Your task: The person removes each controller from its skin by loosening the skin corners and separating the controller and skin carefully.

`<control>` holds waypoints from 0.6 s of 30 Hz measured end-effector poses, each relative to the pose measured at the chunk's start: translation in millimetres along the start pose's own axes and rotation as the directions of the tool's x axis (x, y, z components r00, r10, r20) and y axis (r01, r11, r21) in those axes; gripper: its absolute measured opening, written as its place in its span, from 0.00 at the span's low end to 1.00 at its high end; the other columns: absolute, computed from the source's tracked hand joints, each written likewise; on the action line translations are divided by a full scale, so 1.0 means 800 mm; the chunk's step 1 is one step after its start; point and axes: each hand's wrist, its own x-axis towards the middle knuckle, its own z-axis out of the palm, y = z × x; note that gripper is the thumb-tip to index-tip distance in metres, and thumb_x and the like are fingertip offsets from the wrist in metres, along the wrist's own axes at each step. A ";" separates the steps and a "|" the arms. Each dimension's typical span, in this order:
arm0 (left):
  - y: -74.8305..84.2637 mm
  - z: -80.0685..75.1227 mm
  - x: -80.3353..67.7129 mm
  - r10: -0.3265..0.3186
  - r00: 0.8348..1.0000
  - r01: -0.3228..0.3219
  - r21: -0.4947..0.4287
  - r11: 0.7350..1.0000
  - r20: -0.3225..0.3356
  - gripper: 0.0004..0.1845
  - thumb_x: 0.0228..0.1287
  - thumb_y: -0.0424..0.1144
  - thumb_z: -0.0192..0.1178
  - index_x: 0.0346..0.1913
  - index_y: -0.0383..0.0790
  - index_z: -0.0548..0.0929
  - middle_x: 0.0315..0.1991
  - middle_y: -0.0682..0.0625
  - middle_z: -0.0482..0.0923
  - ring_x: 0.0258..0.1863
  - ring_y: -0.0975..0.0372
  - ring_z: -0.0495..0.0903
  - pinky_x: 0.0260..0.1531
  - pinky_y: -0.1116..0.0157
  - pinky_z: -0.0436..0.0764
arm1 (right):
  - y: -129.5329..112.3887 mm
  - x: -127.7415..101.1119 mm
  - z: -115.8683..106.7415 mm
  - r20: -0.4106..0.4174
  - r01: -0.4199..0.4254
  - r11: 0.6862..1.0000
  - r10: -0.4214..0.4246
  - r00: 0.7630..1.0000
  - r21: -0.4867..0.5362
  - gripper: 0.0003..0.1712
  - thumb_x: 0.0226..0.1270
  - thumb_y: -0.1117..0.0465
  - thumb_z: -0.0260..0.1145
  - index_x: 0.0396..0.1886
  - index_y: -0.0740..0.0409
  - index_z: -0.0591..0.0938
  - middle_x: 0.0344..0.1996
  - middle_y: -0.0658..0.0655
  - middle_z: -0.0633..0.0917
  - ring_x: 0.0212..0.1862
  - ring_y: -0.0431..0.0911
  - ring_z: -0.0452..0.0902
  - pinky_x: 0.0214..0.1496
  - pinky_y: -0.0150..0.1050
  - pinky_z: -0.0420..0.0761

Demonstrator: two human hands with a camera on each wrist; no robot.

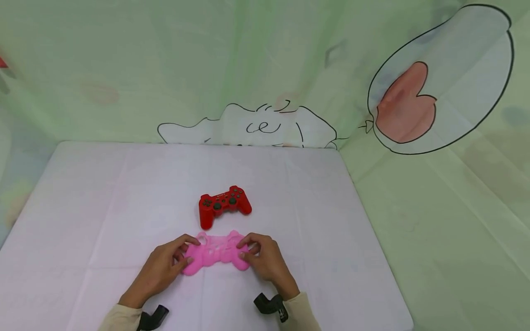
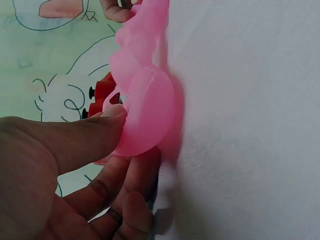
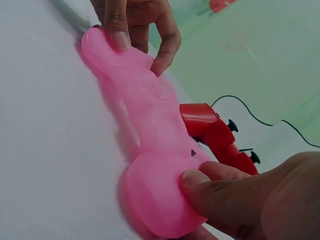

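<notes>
There are two controller-shaped things on the table (image 1: pixel 103 193): one pink silicone cover (image 1: pixel 216 257) and one red gamepad (image 1: pixel 224 205). Two hands work on the cover, and nothing else lies on the white cloth.

The left hand (image 1: pixel 163 266) comes in from the lower left, its wrist low and its fingers curled toward the middle. It pinches the left grip of the pink silicone cover, with the thumb on top and the other fingers beneath (the left wrist view shows the thumb tip pressed flat against the rounded lobe). The cover lies on the cloth near the front edge of the table, stretched between the two hands, soft and slightly see-through. The right hand (image 1: pixel 265 259) mirrors the left, reaching in from the lower right with its thumb pressed onto the right grip and its fingers folded under, so it pinches that end too. Each wrist wears a black strap below a pale sleeve.

The red gamepad sits just behind the cover, near it, slightly turned, with its dark sticks and buttons facing up. Nothing lies between the gamepad and the cover. Behind and to the right of the table hangs a pale green curtain (image 1: pixel 434 193) printed with line drawings and a balloon with a red heart (image 1: pixel 407 103).
</notes>
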 end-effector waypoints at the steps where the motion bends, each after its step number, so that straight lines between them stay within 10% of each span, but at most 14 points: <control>1: -0.001 0.001 0.000 -0.008 1.000 0.007 -0.007 1.000 -0.007 0.23 0.63 0.29 0.74 0.54 0.58 0.84 0.36 0.58 0.81 0.28 0.73 0.75 0.30 0.71 0.75 | 0.001 0.000 0.000 -0.003 -0.003 1.000 0.003 1.000 0.006 0.08 0.66 0.66 0.77 0.42 0.51 0.89 0.39 0.53 0.89 0.32 0.40 0.82 0.33 0.32 0.77; 13: -0.017 0.006 -0.006 -0.078 0.993 0.057 -0.223 0.973 -0.086 0.22 0.58 0.30 0.79 0.53 0.49 0.87 0.31 0.53 0.81 0.28 0.68 0.83 0.32 0.70 0.85 | 0.003 0.005 0.004 0.004 -0.004 0.994 0.004 1.000 0.108 0.11 0.68 0.70 0.73 0.41 0.48 0.87 0.49 0.52 0.91 0.18 0.37 0.67 0.23 0.29 0.67; 18: -0.023 0.001 -0.008 -0.018 0.990 -0.020 -0.264 0.964 -0.140 0.22 0.59 0.32 0.79 0.54 0.51 0.86 0.31 0.51 0.77 0.21 0.70 0.77 0.25 0.70 0.79 | -0.002 0.010 0.004 -0.012 0.045 0.996 -0.044 0.999 0.083 0.12 0.69 0.69 0.72 0.41 0.45 0.86 0.47 0.48 0.90 0.41 0.42 0.84 0.36 0.32 0.79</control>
